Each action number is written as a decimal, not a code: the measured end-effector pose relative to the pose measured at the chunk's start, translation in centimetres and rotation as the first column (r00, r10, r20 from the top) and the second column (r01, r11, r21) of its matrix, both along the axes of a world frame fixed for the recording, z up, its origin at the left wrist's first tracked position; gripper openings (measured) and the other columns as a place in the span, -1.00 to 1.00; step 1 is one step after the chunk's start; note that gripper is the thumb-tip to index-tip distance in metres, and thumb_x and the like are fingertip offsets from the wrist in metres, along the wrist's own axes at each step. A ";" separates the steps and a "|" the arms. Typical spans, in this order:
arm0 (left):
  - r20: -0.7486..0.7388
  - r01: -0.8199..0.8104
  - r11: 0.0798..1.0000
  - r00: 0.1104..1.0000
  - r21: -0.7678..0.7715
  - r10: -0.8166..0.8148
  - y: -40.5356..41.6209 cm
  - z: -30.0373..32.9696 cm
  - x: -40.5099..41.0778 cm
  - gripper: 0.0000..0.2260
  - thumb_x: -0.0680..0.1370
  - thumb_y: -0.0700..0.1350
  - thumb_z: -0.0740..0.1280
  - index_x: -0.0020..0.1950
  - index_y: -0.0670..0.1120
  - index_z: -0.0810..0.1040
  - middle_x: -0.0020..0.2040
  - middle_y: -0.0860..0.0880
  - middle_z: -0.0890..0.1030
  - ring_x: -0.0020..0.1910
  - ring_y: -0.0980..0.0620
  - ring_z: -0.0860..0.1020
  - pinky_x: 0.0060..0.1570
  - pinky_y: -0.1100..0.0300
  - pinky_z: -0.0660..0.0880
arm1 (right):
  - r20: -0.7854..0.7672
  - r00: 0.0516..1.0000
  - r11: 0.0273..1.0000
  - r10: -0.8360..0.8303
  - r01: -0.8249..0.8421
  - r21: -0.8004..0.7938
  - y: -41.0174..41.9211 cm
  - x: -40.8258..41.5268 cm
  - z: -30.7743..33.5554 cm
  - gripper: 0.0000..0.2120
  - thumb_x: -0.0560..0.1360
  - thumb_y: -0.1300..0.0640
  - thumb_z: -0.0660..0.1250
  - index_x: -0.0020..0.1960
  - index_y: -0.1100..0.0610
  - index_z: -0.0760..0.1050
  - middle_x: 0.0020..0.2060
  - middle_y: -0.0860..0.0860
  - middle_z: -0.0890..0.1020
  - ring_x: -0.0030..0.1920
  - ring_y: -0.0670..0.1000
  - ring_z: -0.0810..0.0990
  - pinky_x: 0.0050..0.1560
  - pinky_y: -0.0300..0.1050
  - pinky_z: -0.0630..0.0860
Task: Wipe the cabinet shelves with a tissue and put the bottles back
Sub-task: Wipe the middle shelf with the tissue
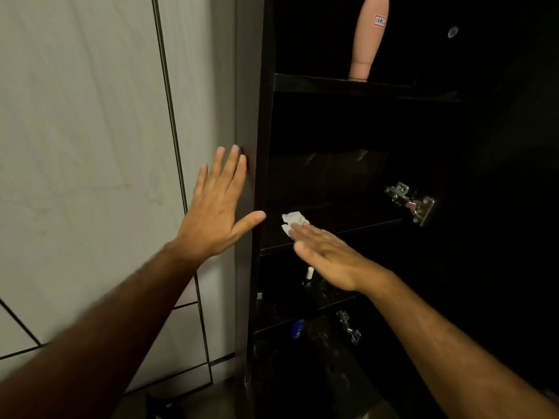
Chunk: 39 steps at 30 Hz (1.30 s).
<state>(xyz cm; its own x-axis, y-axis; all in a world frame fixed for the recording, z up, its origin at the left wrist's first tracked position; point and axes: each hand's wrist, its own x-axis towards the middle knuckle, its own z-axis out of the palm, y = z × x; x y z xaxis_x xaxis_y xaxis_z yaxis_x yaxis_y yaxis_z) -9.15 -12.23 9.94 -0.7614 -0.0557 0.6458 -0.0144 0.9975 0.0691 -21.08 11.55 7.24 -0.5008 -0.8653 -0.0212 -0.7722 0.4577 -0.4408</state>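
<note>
A dark open cabinet fills the right half of the view. My right hand (326,255) lies flat with straight fingers over a crumpled white tissue (292,221) on the middle shelf (348,225), near its left front corner. My left hand (217,207) is spread flat against the cabinet's left side panel (246,122), thumb pointing toward the shelf. A peach-coloured tube (367,40) stands cap down on the upper shelf (332,83). On the lower shelves I make out a small white cap (309,272) and a blue object (298,328) in the dark.
A pale tiled wall (90,146) with dark grout lines runs along the left. Two metal door hinges (413,202) (348,326) stick out on the cabinet's right side. The cabinet interior is very dark.
</note>
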 end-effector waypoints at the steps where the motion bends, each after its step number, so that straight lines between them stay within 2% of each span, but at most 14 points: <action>1: -0.006 -0.009 1.000 1.000 -0.006 0.009 -0.2 0.4 0.0 -0.20 0.55 0.41 -0.04 0.55 -0.03 -0.31 0.59 -0.06 -0.22 0.58 -0.07 -0.24 0.52 -0.22 -0.11 | 0.005 0.999 0.999 -0.047 0.047 0.000 0.8 -1.0 0.4 -0.08 0.36 -0.59 -0.30 0.58 -0.13 0.01 0.57 -0.20 -0.02 0.50 -0.30 -0.15 0.48 -0.21 -0.21; 4: -0.021 -0.005 1.000 1.000 0.012 0.005 -0.5 1.6 -0.1 -0.18 0.52 0.43 -0.01 0.55 0.00 -0.30 0.59 -0.01 -0.22 0.57 -0.02 -0.25 0.52 -0.18 -0.13 | 0.003 0.965 0.964 -0.263 0.263 0.047 1.4 -4.6 1.8 -0.20 0.49 -0.45 -0.22 0.58 -0.03 0.04 0.58 -0.09 0.02 0.55 -0.15 -0.09 0.54 -0.07 -0.16; 6: -0.024 0.023 0.999 0.999 0.045 -0.021 -0.3 1.9 -0.2 -0.19 0.52 0.43 -0.01 0.54 0.03 -0.32 0.58 0.03 -0.22 0.57 0.01 -0.24 0.53 -0.16 -0.12 | -0.023 0.946 0.945 -0.323 0.324 0.045 0.0 -5.8 2.1 -0.26 0.55 -0.39 -0.22 0.58 0.02 0.06 0.58 -0.03 0.03 0.57 -0.08 -0.08 0.55 0.00 -0.14; 10: -0.037 0.070 0.989 0.997 0.131 -0.065 0.2 1.3 -0.1 -0.23 0.55 0.38 0.02 0.53 0.04 -0.32 0.59 0.05 -0.21 0.57 0.05 -0.23 0.53 -0.15 -0.09 | -0.048 0.920 0.920 -0.389 0.391 0.034 -2.8 -5.8 1.6 -0.13 0.49 -0.45 -0.30 0.58 0.09 0.07 0.58 0.04 0.04 0.58 0.00 -0.07 0.55 0.09 -0.09; 15: -0.074 0.134 0.970 0.990 0.201 -0.121 0.7 0.9 -0.7 -0.24 0.56 0.34 0.05 0.55 0.08 -0.32 0.59 0.07 -0.23 0.57 0.09 -0.22 0.53 -0.12 -0.09 | -0.022 0.966 0.966 -0.258 0.257 -0.022 -4.6 -3.1 1.1 -0.05 0.38 -0.54 -0.35 0.57 -0.02 0.13 0.57 0.00 0.11 0.57 0.00 0.01 0.53 0.08 -0.05; 19: -0.113 0.153 0.961 0.985 0.232 -0.130 0.6 0.4 -0.9 -0.25 0.56 0.33 0.05 0.58 0.07 -0.25 0.61 0.03 -0.17 0.58 0.07 -0.17 0.53 -0.16 -0.04 | 0.096 0.993 0.995 -0.075 0.081 -0.059 -5.4 -2.1 0.9 -0.15 0.42 -0.53 -0.25 0.55 -0.11 0.14 0.56 -0.10 0.14 0.55 -0.14 0.00 0.49 -0.07 -0.11; 21: -0.106 0.140 0.964 0.987 0.225 -0.119 0.4 0.3 -0.9 -0.24 0.56 0.36 0.02 0.59 0.04 -0.22 0.62 0.03 -0.16 0.58 0.06 -0.16 0.53 -0.18 -0.02 | 0.178 0.977 0.988 -0.120 0.135 -0.074 -4.4 -3.6 1.5 -0.23 0.44 -0.52 -0.17 0.52 -0.16 0.20 0.53 -0.15 0.21 0.52 -0.14 0.11 0.50 -0.04 -0.02; 23: -0.095 0.124 0.970 0.990 0.209 -0.106 0.1 0.3 -0.7 -0.24 0.55 0.38 0.00 0.59 0.03 -0.22 0.61 0.03 -0.16 0.58 0.06 -0.16 0.53 -0.17 -0.02 | 0.172 0.957 0.966 -0.234 0.249 -0.071 -2.4 -5.7 2.0 -0.28 0.48 -0.48 -0.14 0.50 -0.15 0.25 0.50 -0.14 0.30 0.47 -0.12 0.23 0.49 0.01 0.09; 24: -0.090 0.118 0.972 0.991 0.203 -0.102 0.1 0.3 -0.6 -0.24 0.55 0.38 0.00 0.59 0.04 -0.23 0.61 0.04 -0.17 0.58 0.06 -0.17 0.53 -0.17 -0.02 | 0.118 0.952 0.954 -0.283 0.292 -0.062 -1.2 -6.9 2.0 -0.31 0.52 -0.44 -0.14 0.51 -0.13 0.24 0.50 -0.11 0.29 0.48 -0.11 0.23 0.50 0.02 0.08; 26: -0.079 0.111 0.974 0.992 0.198 -0.097 0.0 0.3 -0.5 -0.24 0.55 0.38 -0.01 0.58 0.04 -0.24 0.61 0.04 -0.18 0.58 0.05 -0.17 0.53 -0.17 -0.02 | -0.034 0.936 0.937 -0.350 0.349 -0.016 0.7 -9.0 1.7 -0.35 0.58 -0.36 -0.17 0.55 -0.07 0.16 0.56 -0.09 0.16 0.54 -0.12 0.04 0.52 0.05 -0.09; 28: -0.067 0.110 0.974 0.993 0.197 -0.098 0.1 0.3 -0.5 -0.24 0.55 0.38 -0.01 0.58 0.02 -0.24 0.61 0.02 -0.18 0.58 0.05 -0.17 0.53 -0.17 -0.01 | -0.089 0.902 0.902 -0.422 0.428 0.061 1.4 -9.9 1.6 -0.26 0.54 -0.40 -0.23 0.57 -0.02 0.09 0.58 -0.07 0.03 0.56 -0.12 -0.11 0.51 0.04 -0.25; 32: -0.041 0.107 0.976 0.994 0.192 -0.101 0.0 0.5 -0.5 -0.23 0.55 0.40 -0.02 0.58 0.02 -0.26 0.61 0.03 -0.19 0.58 0.05 -0.17 0.53 -0.18 0.00 | -0.109 0.866 0.847 -0.489 0.501 0.178 -1.2 -8.1 2.5 -0.03 0.43 -0.51 -0.30 0.59 0.15 -0.05 0.59 0.10 -0.07 0.57 0.04 -0.18 0.53 0.05 -0.23; 35: -0.031 0.111 0.976 0.994 0.187 -0.107 -0.3 0.5 -0.3 -0.25 0.55 0.41 -0.03 0.56 0.08 -0.29 0.60 0.07 -0.21 0.58 0.06 -0.18 0.53 -0.18 0.00 | -0.094 0.910 0.890 -0.403 0.414 0.191 -3.5 -4.7 2.7 -0.03 0.43 -0.52 -0.30 0.59 0.14 -0.08 0.58 0.12 -0.11 0.57 0.10 -0.17 0.51 0.02 -0.19; 39: -0.032 0.128 0.974 0.992 0.185 -0.124 -0.4 0.6 -0.3 -0.26 0.56 0.40 -0.04 0.55 0.08 -0.30 0.60 0.07 -0.20 0.58 0.06 -0.17 0.53 -0.18 0.00 | -0.001 0.996 0.993 -0.087 0.086 0.078 -6.4 -0.1 1.4 -0.28 0.56 -0.36 -0.24 0.59 0.01 -0.02 0.59 -0.02 -0.10 0.55 -0.11 -0.21 0.43 -0.11 -0.32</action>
